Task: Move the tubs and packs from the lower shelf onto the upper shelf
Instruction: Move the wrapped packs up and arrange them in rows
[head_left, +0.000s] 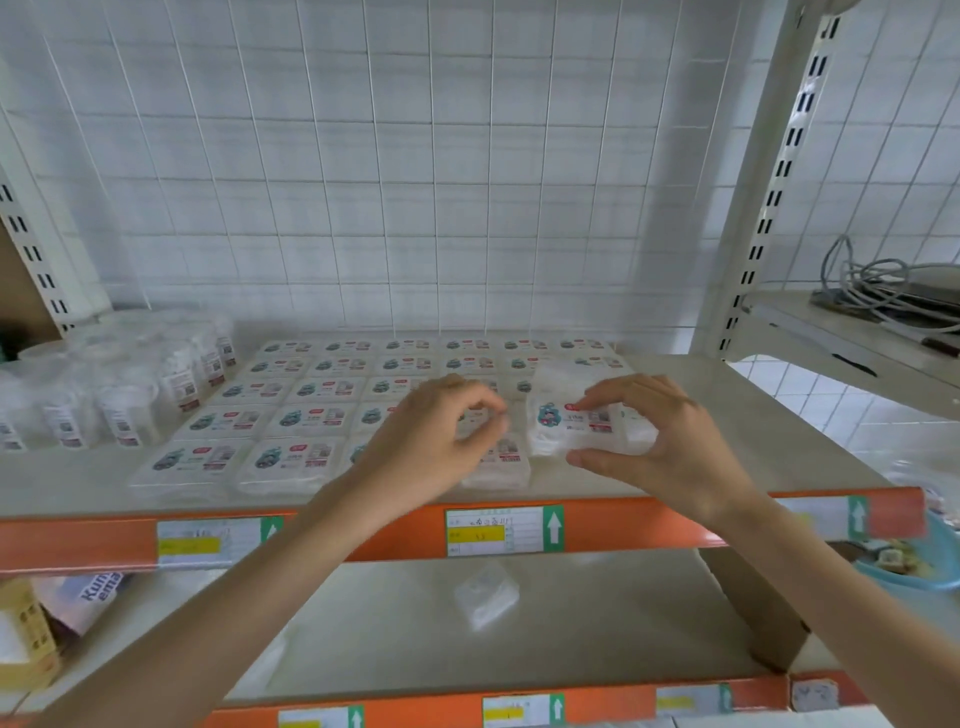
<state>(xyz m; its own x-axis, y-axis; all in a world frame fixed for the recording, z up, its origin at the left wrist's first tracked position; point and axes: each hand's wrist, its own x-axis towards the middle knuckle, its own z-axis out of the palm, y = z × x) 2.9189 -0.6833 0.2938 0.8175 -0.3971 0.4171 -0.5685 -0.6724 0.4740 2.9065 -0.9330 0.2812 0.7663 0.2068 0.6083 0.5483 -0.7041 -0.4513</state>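
Right grip (670, 441) around one pack (571, 428), left grip (426, 441) unclear; pack rows (311, 395), tubs (130, 395) alongside.

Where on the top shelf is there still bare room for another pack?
The upper shelf is bare at its right end, between the pack in the right hand and the post. A narrow bare strip runs along the front, between the packs and the orange edge. The left is crowded with tubs, the middle with packs.

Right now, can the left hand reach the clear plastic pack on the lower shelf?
Likely yes: the clear plastic pack lies alone, unblocked; the left hand need only dip under the orange rail.
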